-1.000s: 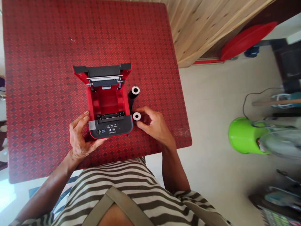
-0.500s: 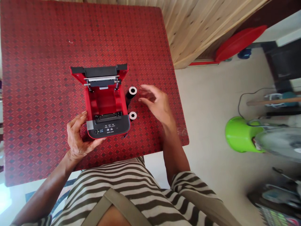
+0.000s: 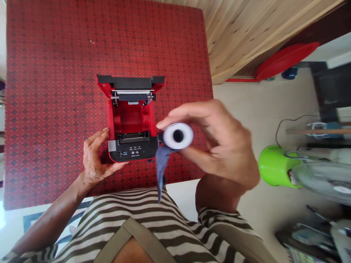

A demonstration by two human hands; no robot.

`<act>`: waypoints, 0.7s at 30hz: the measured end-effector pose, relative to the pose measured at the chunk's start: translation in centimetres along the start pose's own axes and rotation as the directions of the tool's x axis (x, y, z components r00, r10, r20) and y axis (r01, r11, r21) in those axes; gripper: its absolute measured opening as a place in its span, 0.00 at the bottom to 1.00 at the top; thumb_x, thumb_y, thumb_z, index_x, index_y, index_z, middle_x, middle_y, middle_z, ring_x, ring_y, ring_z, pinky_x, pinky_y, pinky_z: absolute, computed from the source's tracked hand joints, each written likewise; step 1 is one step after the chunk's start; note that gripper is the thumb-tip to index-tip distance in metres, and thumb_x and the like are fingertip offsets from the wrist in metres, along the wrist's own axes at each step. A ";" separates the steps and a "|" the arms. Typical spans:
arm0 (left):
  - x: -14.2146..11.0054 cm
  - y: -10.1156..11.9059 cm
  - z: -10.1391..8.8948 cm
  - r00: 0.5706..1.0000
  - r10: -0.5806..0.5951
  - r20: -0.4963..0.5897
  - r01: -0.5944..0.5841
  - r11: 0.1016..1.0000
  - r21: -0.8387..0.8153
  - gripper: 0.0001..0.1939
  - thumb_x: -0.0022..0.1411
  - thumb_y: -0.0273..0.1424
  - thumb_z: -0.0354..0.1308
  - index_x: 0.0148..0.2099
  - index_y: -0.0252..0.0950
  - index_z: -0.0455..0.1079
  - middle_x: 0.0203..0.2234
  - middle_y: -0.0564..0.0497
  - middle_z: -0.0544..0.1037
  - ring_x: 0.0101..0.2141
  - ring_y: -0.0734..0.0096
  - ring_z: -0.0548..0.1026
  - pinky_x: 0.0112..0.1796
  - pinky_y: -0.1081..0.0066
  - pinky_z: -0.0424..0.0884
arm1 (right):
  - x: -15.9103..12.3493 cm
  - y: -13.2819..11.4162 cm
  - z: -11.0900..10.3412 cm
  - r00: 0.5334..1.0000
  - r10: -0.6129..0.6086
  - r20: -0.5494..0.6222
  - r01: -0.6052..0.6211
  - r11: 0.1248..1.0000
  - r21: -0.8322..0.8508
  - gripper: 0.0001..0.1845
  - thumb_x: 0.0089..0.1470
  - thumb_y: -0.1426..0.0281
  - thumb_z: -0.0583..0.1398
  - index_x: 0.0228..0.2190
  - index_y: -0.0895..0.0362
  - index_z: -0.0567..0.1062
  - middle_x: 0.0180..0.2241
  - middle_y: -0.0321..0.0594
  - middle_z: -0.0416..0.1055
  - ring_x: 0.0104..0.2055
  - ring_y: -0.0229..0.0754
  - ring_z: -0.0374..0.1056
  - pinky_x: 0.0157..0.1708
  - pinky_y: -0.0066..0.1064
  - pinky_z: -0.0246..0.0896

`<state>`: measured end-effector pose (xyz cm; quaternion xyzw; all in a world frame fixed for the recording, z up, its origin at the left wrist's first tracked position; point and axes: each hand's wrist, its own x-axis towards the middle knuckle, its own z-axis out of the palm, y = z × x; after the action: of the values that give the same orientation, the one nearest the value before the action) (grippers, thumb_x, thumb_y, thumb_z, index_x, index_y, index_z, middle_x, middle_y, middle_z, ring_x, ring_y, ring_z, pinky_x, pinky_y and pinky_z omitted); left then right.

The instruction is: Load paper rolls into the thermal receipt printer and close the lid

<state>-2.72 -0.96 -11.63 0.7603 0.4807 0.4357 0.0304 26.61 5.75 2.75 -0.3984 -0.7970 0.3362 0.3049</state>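
printer [image 3: 132, 118]: red-black, upright, lid open, on table [image 3: 55, 84] | roll [image 3: 169, 136]: dark, white-ended, tail hanging, held aloft

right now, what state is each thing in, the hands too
Red device: on the table, opened up
Lid: raised at the far side
Roll: in the right hand, partly unwound, slightly blurred
Dark strip: hanging loose from the roll
Left hand: holding the device's near left corner
Right hand: closed around the roll, thumb below
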 end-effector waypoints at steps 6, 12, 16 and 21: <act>-0.1 0.1 -0.1 1.000 -0.006 -0.003 0.005 1.000 -0.025 0.51 0.56 0.50 0.76 0.73 0.38 0.60 0.57 0.38 0.79 0.55 0.49 0.80 0.53 0.52 0.82 | 3.6 -0.1 5.9 0.972 -0.045 0.232 0.156 0.858 -0.489 0.10 0.70 0.78 0.57 0.44 0.54 0.77 0.41 0.42 0.79 0.48 0.48 0.73 0.52 0.42 0.74; -0.3 -0.1 -0.3 0.998 -0.027 0.058 0.028 1.000 -0.003 0.52 0.56 0.53 0.75 0.74 0.41 0.57 0.57 0.39 0.79 0.54 0.48 0.80 0.53 0.50 0.82 | 5.2 0.4 8.8 0.967 0.069 0.245 0.103 0.774 -0.625 0.13 0.69 0.82 0.56 0.42 0.59 0.79 0.37 0.49 0.81 0.48 0.50 0.72 0.45 0.37 0.70; -0.1 0.1 -0.3 0.999 0.004 0.037 -0.003 1.000 -0.022 0.51 0.59 0.51 0.74 0.75 0.38 0.57 0.58 0.36 0.78 0.56 0.48 0.80 0.53 0.51 0.82 | 6.8 0.2 9.4 0.939 0.147 0.310 0.095 0.755 -0.648 0.16 0.69 0.83 0.54 0.42 0.61 0.82 0.37 0.52 0.83 0.48 0.52 0.76 0.47 0.40 0.69; 0.2 0.1 -0.3 0.999 0.045 0.030 -0.044 0.998 -0.035 0.51 0.60 0.49 0.74 0.75 0.36 0.56 0.59 0.37 0.77 0.56 0.50 0.79 0.55 0.54 0.81 | 7.9 0.6 9.4 0.889 0.240 0.390 0.080 0.757 -0.648 0.19 0.71 0.82 0.51 0.48 0.63 0.81 0.42 0.55 0.84 0.51 0.54 0.78 0.52 0.43 0.68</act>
<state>-2.76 -1.00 -11.30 0.7767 0.4556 0.4329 0.0413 15.87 9.88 -1.57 -0.4247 -0.8932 0.1353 -0.0600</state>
